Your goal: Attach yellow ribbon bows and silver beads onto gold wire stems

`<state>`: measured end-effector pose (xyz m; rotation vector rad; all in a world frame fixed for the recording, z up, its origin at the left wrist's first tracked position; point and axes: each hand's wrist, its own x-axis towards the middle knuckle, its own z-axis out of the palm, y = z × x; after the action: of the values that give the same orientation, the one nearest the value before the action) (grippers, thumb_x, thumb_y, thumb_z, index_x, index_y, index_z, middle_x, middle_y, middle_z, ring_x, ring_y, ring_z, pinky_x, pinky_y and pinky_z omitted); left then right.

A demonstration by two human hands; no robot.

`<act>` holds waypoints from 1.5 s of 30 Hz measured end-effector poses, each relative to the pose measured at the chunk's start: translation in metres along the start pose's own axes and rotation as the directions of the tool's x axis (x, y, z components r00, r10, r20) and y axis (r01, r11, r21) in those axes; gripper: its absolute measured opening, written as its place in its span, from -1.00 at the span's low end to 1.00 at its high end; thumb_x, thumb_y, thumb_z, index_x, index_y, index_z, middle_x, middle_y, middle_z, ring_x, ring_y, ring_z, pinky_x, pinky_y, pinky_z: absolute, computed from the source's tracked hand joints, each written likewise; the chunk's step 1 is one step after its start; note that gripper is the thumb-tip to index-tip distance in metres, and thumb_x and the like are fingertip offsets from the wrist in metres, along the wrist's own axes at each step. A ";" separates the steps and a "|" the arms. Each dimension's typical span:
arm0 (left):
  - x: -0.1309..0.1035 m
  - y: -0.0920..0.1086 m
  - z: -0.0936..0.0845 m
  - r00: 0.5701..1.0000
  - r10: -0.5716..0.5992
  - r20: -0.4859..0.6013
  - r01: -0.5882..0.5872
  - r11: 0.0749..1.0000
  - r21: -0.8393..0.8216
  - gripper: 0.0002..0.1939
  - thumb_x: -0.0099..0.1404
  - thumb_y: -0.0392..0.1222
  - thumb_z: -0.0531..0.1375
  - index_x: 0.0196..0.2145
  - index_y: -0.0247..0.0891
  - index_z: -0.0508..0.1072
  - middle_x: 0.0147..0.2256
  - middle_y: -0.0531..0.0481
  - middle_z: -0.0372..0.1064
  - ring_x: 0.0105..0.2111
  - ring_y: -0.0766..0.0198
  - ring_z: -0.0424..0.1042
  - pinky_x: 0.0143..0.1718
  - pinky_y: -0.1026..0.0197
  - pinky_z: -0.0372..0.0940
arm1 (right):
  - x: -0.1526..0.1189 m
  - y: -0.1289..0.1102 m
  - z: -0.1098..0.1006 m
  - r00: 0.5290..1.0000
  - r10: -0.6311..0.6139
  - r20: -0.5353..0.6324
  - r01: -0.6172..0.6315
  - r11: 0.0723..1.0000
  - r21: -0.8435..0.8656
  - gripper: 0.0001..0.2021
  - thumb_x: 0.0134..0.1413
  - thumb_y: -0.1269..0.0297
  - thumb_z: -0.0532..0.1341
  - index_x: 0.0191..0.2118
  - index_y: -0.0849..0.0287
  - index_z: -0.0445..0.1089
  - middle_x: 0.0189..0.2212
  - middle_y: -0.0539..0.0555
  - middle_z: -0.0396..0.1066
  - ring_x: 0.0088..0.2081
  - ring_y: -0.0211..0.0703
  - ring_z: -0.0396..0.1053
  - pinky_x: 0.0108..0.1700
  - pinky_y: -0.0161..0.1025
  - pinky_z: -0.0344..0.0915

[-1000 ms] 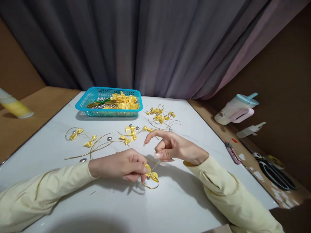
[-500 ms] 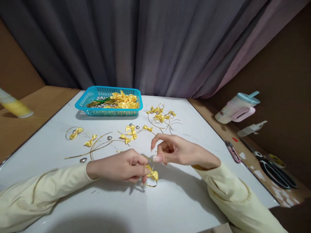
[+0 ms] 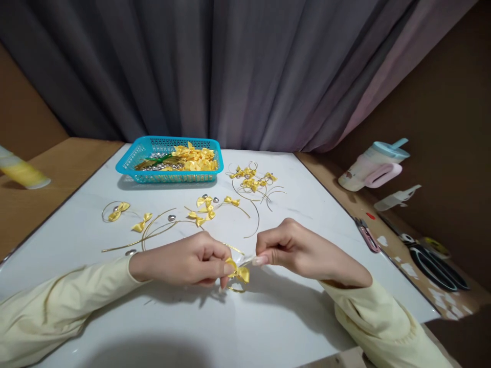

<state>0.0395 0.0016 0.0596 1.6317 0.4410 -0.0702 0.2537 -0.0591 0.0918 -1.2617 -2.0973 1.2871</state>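
Note:
My left hand (image 3: pixel 199 259) pinches a yellow ribbon bow (image 3: pixel 241 274) between thumb and fingers, just above the white tabletop. A loop of gold wire (image 3: pixel 236 291) hangs at the bow's lower side, partly hidden by my fingers. Thumb and forefinger of my right hand (image 3: pixel 289 250) are closed on a thin pale strand (image 3: pixel 247 261) that stretches to the bow; it is blurred, so its material is unclear. Beyond my hands lie loose yellow bows (image 3: pixel 197 219), silver heart-shaped beads (image 3: pixel 171 217) and curved gold wires (image 3: pixel 153 234).
A blue basket (image 3: pixel 172 179) with bows, beads and a wire bundle stands at the back. Bows on wire (image 3: pixel 251 183) lie to its right. Off the right edge are snips (image 3: pixel 367 235), black scissors (image 3: pixel 431 267), a small bottle (image 3: pixel 395 199) and a tumbler (image 3: pixel 368 168). A yellow spool (image 3: pixel 25 171) is left.
My right hand has moved right and slightly down, its forefinger closing onto the thumb and drawing the pale strand out sideways. My left hand stays on the bow.

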 end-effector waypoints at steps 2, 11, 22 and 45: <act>0.001 0.001 0.001 1.000 -0.018 -0.007 0.018 1.000 0.007 -0.70 0.29 -0.10 0.07 -0.53 -0.32 0.34 -0.73 0.22 0.03 -0.74 0.49 -0.05 -0.72 0.40 -0.11 | -0.001 -0.001 0.002 0.999 -0.031 -0.036 0.030 0.999 -0.026 -0.68 0.12 0.23 0.16 -0.59 0.29 0.29 -0.71 -0.14 -0.03 -0.62 -0.44 -0.10 -0.58 -0.43 -0.12; 0.003 0.002 0.000 0.999 -0.041 -0.025 0.040 0.999 -0.024 -0.74 0.25 -0.13 0.10 -0.54 -0.31 0.33 -0.76 0.24 0.00 -0.75 0.49 -0.07 -0.72 0.38 -0.15 | 0.000 -0.001 0.010 0.980 -0.079 -0.181 0.070 0.996 -0.056 -0.61 0.13 0.21 0.17 -0.64 0.28 0.18 -0.72 -0.16 -0.12 -0.63 -0.46 -0.16 -0.59 -0.44 -0.14; 0.004 -0.001 0.002 0.987 -0.050 -0.156 0.045 0.998 -0.040 -0.70 0.28 -0.07 0.07 -0.51 -0.31 0.33 -0.73 0.23 0.00 -0.72 0.48 -0.08 -0.70 0.37 -0.16 | 0.004 0.008 0.009 0.924 -0.015 -0.381 -0.025 0.995 -0.101 -0.72 0.15 0.11 0.14 -0.42 0.25 0.30 -0.67 -0.13 0.08 -0.62 -0.42 -0.04 -0.56 -0.42 -0.06; 0.003 -0.002 0.011 0.958 0.256 -0.130 -0.180 0.890 0.419 -0.72 0.33 -0.19 -0.02 -0.52 -0.30 0.26 -0.66 0.20 0.01 -0.66 0.47 0.03 -0.62 0.40 -0.04 | 0.008 0.016 0.010 0.904 0.179 0.389 -0.378 0.761 0.528 -0.72 0.07 0.16 0.22 -0.28 0.35 0.46 -0.70 -0.06 0.34 -0.72 -0.49 -0.14 -0.70 -0.41 -0.23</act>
<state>0.0438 -0.0087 0.0560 2.0995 0.3948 0.1718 0.2504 -0.0548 0.0724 -1.1528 -1.4824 2.1987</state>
